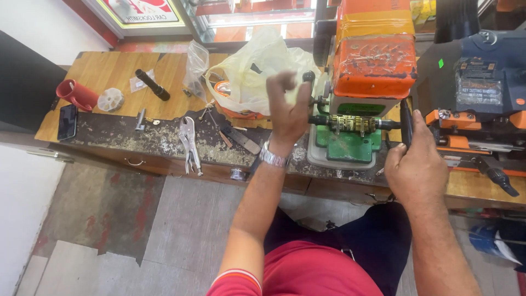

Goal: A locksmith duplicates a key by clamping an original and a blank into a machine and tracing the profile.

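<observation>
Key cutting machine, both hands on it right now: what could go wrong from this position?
Left hand is by the black knob at the vise of the orange-and-green machine, close to the brass carriage; fingers could get nipped if it shifts. Right hand grips the black lever; a jerk might jolt the carriage. The loose plastic bag lies just beside the machine and might snag on moving parts.

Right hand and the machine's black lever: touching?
Touching. The head view shows the right hand with fingers wrapped around the black lever.
</observation>
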